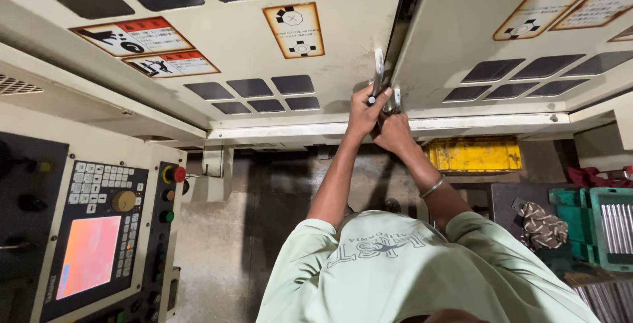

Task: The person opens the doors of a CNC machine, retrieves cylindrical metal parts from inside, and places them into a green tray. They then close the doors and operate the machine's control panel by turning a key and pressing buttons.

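two hands: both mine, raised to the seam where the machine's two sliding doors meet.
left door (264, 39): cream sheet-metal panel with dark window slots and warning stickers; looks heavy and stiff, and i judge it runs on a track rather than lifting.
right door (501, 53): same build, its edge just beside the left one, with a dark gap between them.
left handle (378, 72): upright bright metal bar at the left door's edge; hard, smooth, maybe slick with oil. this is the proper place to hold, not the painted panel.
left hand (364, 111): grip clenched around the lower part of the left handle, fingers wrapped over it.
right handle (396, 97): shorter metal bar on the right door, mostly hidden by my hands.
right hand (394, 132): grip at the foot of the right handle, fingers curled toward it; i cannot tell whether it is fully closed. metal bangle on that wrist.
handling note: rigid, not fragile; a full-fist hold suits it.
nearby: control panel (99, 244) with lit screen at lower left; yellow crate (475, 155) beyond.
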`<action>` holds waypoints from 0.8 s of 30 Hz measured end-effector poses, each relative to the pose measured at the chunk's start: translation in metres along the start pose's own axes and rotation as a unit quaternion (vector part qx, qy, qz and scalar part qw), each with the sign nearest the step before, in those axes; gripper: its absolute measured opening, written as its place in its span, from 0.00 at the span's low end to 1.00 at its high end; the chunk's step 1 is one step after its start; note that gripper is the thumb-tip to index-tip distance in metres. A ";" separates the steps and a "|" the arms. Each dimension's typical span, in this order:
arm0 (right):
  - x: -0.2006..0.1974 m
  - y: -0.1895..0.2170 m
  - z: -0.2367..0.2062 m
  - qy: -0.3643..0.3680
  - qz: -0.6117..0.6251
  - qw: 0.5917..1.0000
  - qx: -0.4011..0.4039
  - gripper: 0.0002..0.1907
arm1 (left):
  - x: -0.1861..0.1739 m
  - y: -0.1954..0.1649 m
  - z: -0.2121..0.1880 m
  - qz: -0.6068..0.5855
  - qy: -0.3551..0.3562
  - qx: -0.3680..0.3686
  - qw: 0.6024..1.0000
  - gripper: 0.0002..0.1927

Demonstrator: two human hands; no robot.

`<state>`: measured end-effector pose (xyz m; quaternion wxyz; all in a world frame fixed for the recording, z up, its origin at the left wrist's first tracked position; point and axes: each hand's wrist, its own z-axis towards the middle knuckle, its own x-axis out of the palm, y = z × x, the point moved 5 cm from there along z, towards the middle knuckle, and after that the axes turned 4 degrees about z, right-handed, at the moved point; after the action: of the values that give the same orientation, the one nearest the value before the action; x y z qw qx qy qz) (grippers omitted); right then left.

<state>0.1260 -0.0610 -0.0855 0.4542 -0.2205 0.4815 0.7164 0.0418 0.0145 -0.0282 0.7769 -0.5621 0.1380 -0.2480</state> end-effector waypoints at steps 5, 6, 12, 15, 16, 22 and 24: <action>-0.002 0.002 0.003 0.011 -0.001 1.000 0.006 0.17 | 0.000 -0.004 0.001 0.009 -0.008 0.016 1.000 0.08; -0.003 0.003 0.003 0.007 0.001 1.000 0.003 0.17 | 0.000 -0.005 0.001 0.009 -0.010 0.015 1.000 0.08; -0.010 0.011 0.006 0.002 0.000 1.000 -0.003 0.17 | 0.000 -0.005 0.000 0.021 -0.032 0.015 0.999 0.08; -0.013 0.015 0.009 0.023 -0.021 0.999 0.026 0.16 | 0.001 -0.006 0.001 0.020 -0.040 0.010 0.999 0.08; -0.015 0.017 0.010 0.022 -0.024 0.999 0.026 0.17 | 0.000 -0.007 0.002 0.018 -0.043 0.007 0.999 0.09; -0.024 0.028 0.010 0.031 -0.042 0.998 0.022 0.24 | -0.008 -0.014 0.002 0.015 -0.048 -0.026 0.998 0.10; -0.027 0.029 0.010 0.022 -0.030 0.999 0.024 0.24 | -0.011 -0.020 0.002 0.014 -0.061 -0.007 0.998 0.09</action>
<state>0.1156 -0.0674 -0.0462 0.4702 -0.2397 0.5015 0.6855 0.0289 0.0165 -0.0094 0.7834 -0.5794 0.1000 -0.2014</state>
